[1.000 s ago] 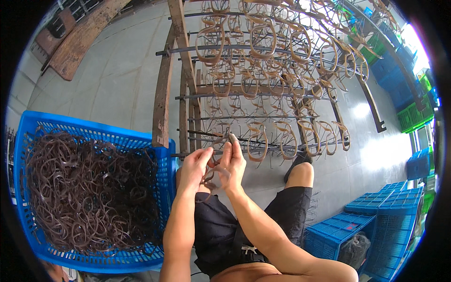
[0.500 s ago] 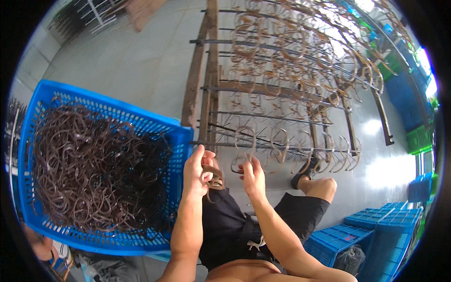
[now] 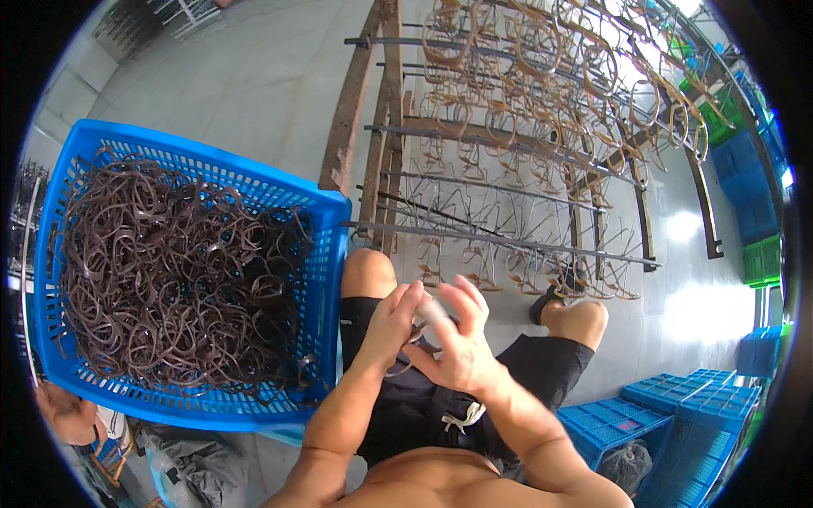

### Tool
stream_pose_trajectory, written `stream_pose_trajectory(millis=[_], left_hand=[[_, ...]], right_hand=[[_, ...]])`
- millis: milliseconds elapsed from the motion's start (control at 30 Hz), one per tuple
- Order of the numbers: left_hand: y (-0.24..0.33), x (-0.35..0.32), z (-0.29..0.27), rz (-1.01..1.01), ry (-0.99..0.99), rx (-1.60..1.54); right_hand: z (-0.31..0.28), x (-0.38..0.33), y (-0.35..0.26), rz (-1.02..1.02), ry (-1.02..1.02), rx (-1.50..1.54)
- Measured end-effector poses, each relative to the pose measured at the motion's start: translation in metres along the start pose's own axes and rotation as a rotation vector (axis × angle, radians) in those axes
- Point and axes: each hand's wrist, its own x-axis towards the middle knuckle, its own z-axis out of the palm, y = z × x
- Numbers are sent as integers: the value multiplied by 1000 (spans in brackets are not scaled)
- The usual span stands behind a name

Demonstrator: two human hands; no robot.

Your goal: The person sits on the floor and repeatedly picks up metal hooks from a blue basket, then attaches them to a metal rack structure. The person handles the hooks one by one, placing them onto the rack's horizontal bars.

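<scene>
My left hand and my right hand meet over my lap. Brown curled strips are gripped in the closed left hand, mostly hidden by the fingers. My right hand's thumb lies against them, while its other fingers are bent over and smeared by motion. Beside my left arm, a heap of similar glossy brown strips fills a blue perforated basket. Beyond my hands runs the rack's nearest dark rod, with wire hooks and brown loops hanging below it.
Rows of loops hang on farther rods of the wooden-posted rack. My left knee lies close to the rack. Blue crates stand at lower right beside a grey bag. Another person's arm shows at lower left.
My right hand has left a loop by the nearest rod and come back to my left hand. Loops on that rod now hang lower beneath it. The view has shifted slightly.
</scene>
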Motion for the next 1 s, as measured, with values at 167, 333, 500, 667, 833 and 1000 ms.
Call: stream_pose_trajectory(millis=[167, 333, 500, 667, 833, 1000], left_hand=[[-12, -3, -9, -375, -228, -78], [-80, -36, -18, 356, -91, 787], [-77, -81, 4, 529, -154, 1359], [-67, -67, 10, 542, -413, 1269], [43, -56, 37, 818, -790, 1064], [51, 5, 5, 556, -324, 667]], right_hand=[[-22, -2, 22, -148, -486, -60], [-24, -35, 53, 4, -492, 142], [-30, -85, 63, 413, -513, 191], [-58, -100, 78, 248, -516, 58], [-107, -95, 93, 260, -527, -147], [-143, -95, 108, 642, -297, 431]])
